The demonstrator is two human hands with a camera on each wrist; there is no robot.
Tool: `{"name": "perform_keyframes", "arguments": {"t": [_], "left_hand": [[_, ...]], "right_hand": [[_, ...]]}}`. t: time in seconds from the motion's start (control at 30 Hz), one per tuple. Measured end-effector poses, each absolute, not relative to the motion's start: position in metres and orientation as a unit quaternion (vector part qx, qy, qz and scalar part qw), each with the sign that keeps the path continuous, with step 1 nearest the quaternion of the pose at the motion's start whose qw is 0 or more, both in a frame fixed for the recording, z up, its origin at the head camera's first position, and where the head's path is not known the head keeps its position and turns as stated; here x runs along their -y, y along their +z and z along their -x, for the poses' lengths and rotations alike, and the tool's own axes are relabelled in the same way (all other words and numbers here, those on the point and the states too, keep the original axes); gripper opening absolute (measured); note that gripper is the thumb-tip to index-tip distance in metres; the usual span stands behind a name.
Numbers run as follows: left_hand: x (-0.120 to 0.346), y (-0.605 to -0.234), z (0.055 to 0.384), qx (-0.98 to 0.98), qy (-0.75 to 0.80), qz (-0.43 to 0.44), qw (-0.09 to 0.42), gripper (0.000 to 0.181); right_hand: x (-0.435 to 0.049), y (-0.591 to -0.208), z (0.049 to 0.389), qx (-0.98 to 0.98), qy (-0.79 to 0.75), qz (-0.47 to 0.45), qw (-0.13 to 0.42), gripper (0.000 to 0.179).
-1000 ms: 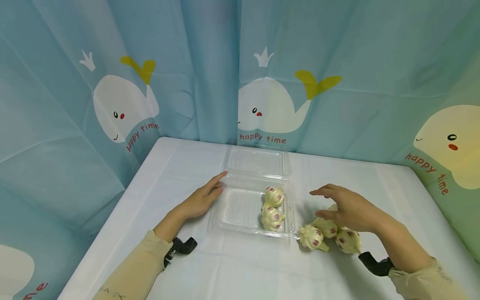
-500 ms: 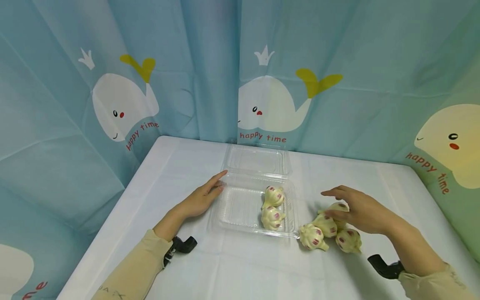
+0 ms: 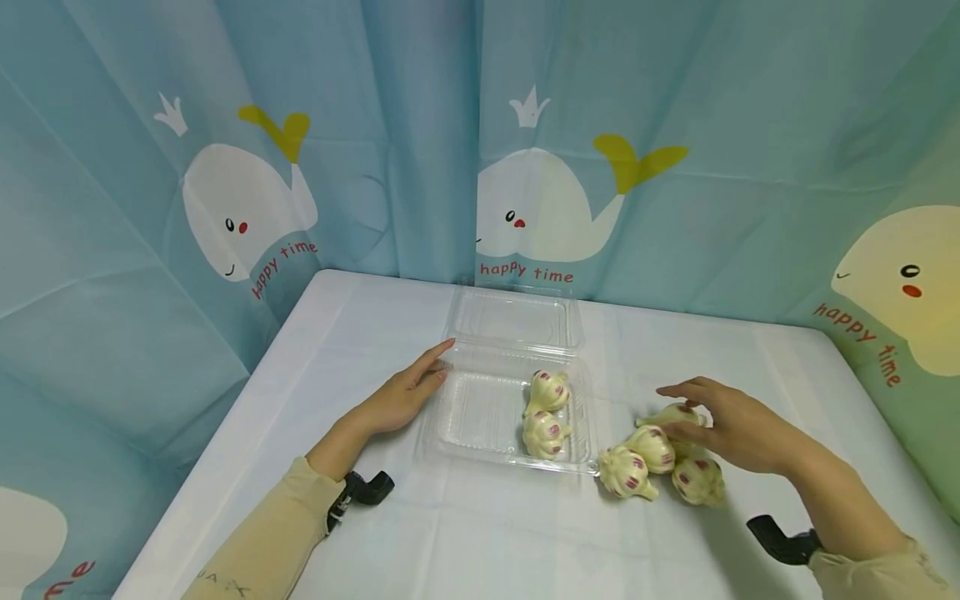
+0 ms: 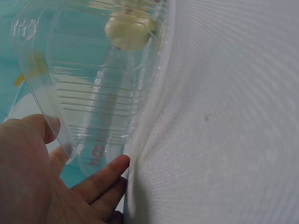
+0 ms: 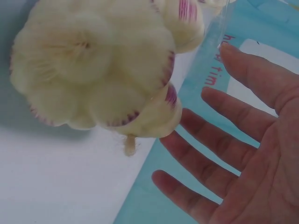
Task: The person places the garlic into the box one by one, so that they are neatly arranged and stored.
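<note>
My left hand rests at the left side of a clear plastic clamshell box. In the left wrist view its thumb is at the box's rim, while the other fingers stretch loosely along the table. Two garlic bulbs lie inside the box on the right. Several more garlic bulbs form a cluster just outside its right front corner. Over the rear of that cluster hovers my right hand, partly covering a bulb. The right wrist view shows its fingers spread, holding nothing, near a garlic bulb.
The box's lid is folded back flat toward the curtain. A white-covered table carries everything. Blue curtains printed with whales stand close behind and at both sides.
My right hand has moved right and slightly down over the garlic cluster, uncovering more of the rear bulb. The left hand and the box have stayed in place.
</note>
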State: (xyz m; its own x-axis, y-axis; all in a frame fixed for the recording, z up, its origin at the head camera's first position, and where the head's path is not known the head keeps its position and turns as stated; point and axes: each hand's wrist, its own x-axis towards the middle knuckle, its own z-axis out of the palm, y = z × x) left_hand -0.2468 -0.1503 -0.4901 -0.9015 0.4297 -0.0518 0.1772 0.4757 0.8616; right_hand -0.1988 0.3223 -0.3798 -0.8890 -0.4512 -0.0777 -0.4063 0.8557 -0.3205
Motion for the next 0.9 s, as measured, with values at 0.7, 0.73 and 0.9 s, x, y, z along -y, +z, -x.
{"name": "perform_keyframes", "arguments": {"t": [0.7, 0.73, 0.9], "left_hand": [[0.151, -0.49, 0.247, -0.849, 0.479, -0.178, 0.132, 0.055], [0.151, -0.49, 0.247, -0.849, 0.479, -0.178, 0.132, 0.055], [0.151, -0.49, 0.247, -0.848, 0.481, -0.176, 0.134, 0.056]], "right_hand": [[-0.342, -0.395, 0.199, -0.959, -0.174, 0.207, 0.09, 0.05], [-0.343, -0.396, 0.199, -0.959, -0.175, 0.207, 0.09, 0.051], [-0.345, -0.399, 0.201, -0.959, -0.176, 0.199, 0.094, 0.054]]}}
